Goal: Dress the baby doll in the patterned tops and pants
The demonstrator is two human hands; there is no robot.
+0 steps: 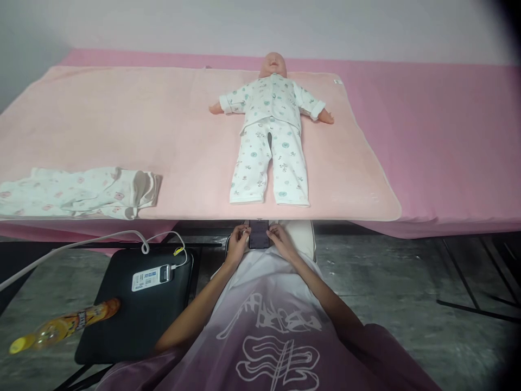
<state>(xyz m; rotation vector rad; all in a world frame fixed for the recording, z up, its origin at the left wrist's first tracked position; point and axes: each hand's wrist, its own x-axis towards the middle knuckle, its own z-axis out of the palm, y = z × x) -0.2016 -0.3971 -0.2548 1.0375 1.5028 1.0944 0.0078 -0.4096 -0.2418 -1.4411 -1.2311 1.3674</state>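
Low in front of my lap, my left hand point(239, 241) and my right hand point(279, 239) grip a dark smartphone point(259, 234) from its two sides. The fingers of both hands are curled at the phone's edges. Beyond it, on the table, a baby doll point(273, 64) lies on its back with its arms spread. It wears a white printed long-sleeved top point(272, 100) and matching white trousers point(249, 163). Folded white clothes with a pink print point(81, 193) lie at the table's near left edge.
A peach mat point(163, 119) covers much of the pink-covered table point(439, 141). To my left, a black stool point(134, 320) carries a white power bank point(151, 278) with a cable point(89, 239) and a bottle of orange drink point(65, 326). Thin metal legs point(476, 309) stand at right.
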